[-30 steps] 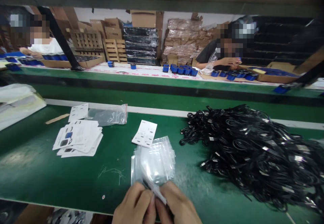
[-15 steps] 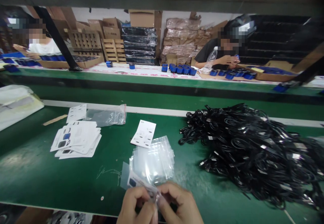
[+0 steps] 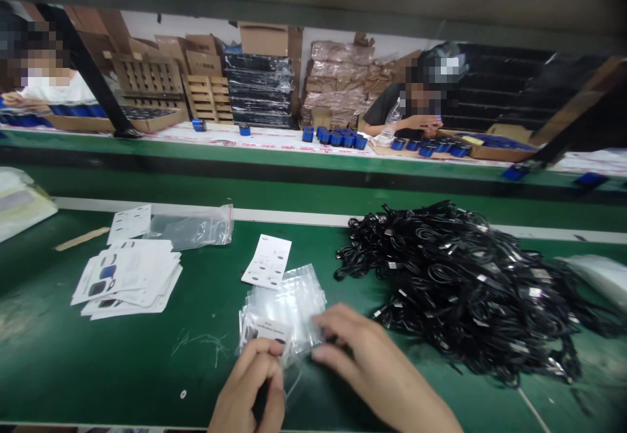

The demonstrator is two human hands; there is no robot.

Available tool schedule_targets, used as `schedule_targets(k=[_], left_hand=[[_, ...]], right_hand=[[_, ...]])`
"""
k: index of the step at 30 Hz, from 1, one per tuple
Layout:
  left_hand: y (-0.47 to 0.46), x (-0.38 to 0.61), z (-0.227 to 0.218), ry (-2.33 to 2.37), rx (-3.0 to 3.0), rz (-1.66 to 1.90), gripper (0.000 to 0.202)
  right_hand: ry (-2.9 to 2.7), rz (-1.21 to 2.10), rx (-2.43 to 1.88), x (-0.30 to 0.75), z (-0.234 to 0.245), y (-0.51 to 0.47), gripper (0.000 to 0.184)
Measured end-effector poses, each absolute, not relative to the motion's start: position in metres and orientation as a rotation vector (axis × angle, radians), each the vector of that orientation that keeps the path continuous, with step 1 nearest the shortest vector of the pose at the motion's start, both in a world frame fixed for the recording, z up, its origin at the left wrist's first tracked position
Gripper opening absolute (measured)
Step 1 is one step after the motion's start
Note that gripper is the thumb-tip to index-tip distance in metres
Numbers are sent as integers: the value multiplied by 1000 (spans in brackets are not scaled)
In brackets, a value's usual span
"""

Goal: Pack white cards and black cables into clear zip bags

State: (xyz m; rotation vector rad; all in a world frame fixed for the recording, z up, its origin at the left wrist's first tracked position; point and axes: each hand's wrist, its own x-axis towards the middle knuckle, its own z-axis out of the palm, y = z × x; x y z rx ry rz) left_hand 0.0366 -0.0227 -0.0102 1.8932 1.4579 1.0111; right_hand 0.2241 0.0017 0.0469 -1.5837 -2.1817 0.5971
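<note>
My left hand (image 3: 252, 384) pinches a printed leaflet (image 3: 264, 330) that appears to sit inside a clear plastic bag; the bag's lower edge hangs below the fingers. To its right is my right hand (image 3: 357, 354), thumb and fingers apart with nothing between them, close to the right side of the bag. Behind both hands lies a stack of clear zip bags (image 3: 289, 302), partly covered by the held leaflet. A white instruction sheet (image 3: 267, 261) rests against the far edge of that stack.
A heap of black cables (image 3: 455, 283) covers the right side of the green table (image 3: 122, 361). At left lie piled leaflets (image 3: 132, 276), a larger clear bag (image 3: 191, 227) and a tan strip (image 3: 82, 239). Beyond, two people sit by blue parts (image 3: 337, 138).
My right hand has let go of the bagged leaflet and moved right, its fingers opening. My left hand keeps hold of it. The view has shifted slightly.
</note>
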Motion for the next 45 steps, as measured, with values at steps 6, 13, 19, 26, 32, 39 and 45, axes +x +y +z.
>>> schedule_targets(k=[6,13,19,26,32,39,45], left_hand=[[-19,36,-7,1436,1813,903,28],[-17,41,-5,1454,1968,967,27],[-15,42,-5,1456,2064,1011,22],[-17,41,-16,1492,2147,1024,19],[-24,41,-14,1491,2248,1054,22],[-28,43,-12,1524,2304,1043,24],[-29,43,-9,1507,2330,1044,25]], right_hand=[[-2338,-373,-1902,250,44,52,34],[-2404,-199,-1543,244,32,39,21],[-1963,939,-1359,217,41,-15,27],[-2062,822,-1479,202,18,-25,36],[-2039,947,-1331,206,13,-30,57],[-1745,1258,-1281,208,14,-38,61],[-1641,1495,-1129,222,21,-45,51]])
